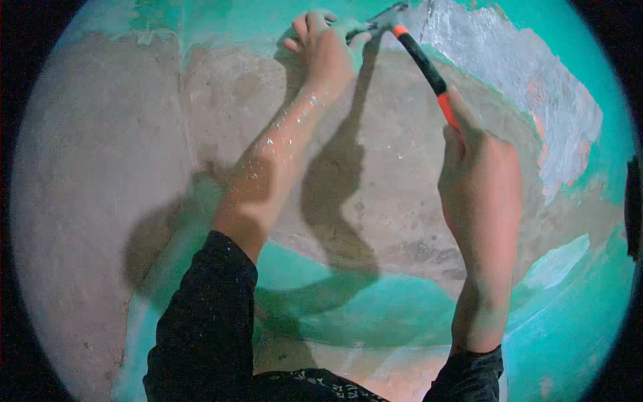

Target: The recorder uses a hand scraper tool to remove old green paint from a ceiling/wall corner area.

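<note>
My right hand (482,161) is wrapped round the lower handle of a hammer (420,60), which has a black grip with orange bands. The metal hammer head (388,19) is up by my left hand (325,53), close to the thumb. My left hand is closed against the wall on a dark, chisel-like metal tool (353,35), mostly covered by the fingers. Whether the hammer head touches this tool I cannot tell. White flecks dot my left forearm.
The wall (415,181) shows bare grey-brown plaster amid green paint (234,20). At the upper right lies a pale, rough scraped patch (509,74). A smaller pale patch (556,261) is lower right. Shadows of my arms fall across the surface.
</note>
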The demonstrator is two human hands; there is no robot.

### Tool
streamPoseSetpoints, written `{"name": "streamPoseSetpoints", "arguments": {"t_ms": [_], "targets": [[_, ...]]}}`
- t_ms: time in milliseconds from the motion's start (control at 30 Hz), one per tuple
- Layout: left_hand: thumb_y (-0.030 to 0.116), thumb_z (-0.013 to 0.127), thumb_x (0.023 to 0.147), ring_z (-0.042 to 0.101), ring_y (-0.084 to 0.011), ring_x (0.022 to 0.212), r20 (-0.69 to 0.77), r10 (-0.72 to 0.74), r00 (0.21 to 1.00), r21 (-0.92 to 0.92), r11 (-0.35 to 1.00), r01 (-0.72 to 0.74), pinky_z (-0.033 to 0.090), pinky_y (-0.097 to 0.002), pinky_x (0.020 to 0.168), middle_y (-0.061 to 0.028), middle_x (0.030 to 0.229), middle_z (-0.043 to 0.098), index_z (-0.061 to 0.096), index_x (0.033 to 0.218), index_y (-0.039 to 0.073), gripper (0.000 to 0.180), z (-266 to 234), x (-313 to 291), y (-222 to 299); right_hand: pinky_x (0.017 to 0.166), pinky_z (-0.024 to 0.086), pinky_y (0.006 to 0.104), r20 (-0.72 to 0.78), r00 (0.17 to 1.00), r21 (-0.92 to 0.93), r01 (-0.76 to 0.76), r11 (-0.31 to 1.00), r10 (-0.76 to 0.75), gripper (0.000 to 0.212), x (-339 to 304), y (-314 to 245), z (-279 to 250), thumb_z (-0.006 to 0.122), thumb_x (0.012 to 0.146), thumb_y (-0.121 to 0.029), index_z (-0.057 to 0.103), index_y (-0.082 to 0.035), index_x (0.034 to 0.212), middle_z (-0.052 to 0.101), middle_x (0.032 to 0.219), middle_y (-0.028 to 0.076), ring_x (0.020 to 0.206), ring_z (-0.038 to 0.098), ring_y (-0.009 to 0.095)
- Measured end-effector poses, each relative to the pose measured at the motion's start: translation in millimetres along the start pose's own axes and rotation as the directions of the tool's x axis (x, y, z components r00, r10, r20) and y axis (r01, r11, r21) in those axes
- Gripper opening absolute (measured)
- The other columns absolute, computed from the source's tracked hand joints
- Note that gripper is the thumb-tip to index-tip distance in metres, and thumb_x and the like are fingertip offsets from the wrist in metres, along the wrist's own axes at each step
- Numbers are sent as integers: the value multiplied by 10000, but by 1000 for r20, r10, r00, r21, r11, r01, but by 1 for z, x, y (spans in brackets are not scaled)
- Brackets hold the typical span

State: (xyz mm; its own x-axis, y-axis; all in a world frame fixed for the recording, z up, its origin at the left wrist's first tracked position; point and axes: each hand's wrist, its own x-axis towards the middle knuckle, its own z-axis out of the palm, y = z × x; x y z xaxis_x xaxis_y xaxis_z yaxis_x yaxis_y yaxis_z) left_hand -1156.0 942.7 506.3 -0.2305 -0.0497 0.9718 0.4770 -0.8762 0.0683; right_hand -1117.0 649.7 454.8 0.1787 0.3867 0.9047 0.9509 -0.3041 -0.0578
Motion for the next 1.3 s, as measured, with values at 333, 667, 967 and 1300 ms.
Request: {"name": "streamPoseSetpoints", "arguments": {"t_ms": [333,667,967,1300], "targets": [[343,855,849,437,-341,1221,-27,-70,997,-5,998,70,333,-493,1002,-99,1207,563,819,1038,190,245,-5,-14,12,665,498,465,-24,999,-14,36,999,-37,410,-4,10,2,652,978,-105,687,-135,1385,575,826,326,693,640,444],[366,847,849,424,-334,1234,59,23,998,0,1000,-23,300,-537,1018,-86,1229,554,827,1021,180,254,-8,-22,10,698,523,434,5,1000,53,-28,998,27,392,-9,14,-4,655,978,-81,692,-106,1367,582,870,328,721,650,444],[359,825,860,431,-332,1243,-29,31,999,24,999,-31,294,-557,995,-65,1226,573,821,1018,211,216,1,-24,17,697,520,463,18,1000,-36,-16,999,17,424,-20,19,-7,652,988,-92,673,-155,1406,636,839,279,747,661,432],[338,827,858,430,-344,1251,5,25,1000,23,999,-26,305,-590,994,-79,1240,546,796,1047,166,257,5,-40,27,685,525,454,28,999,-7,-40,999,40,437,-25,28,-1,657,990,-108,666,-174,1421,653,841,250,722,659,411]]}}
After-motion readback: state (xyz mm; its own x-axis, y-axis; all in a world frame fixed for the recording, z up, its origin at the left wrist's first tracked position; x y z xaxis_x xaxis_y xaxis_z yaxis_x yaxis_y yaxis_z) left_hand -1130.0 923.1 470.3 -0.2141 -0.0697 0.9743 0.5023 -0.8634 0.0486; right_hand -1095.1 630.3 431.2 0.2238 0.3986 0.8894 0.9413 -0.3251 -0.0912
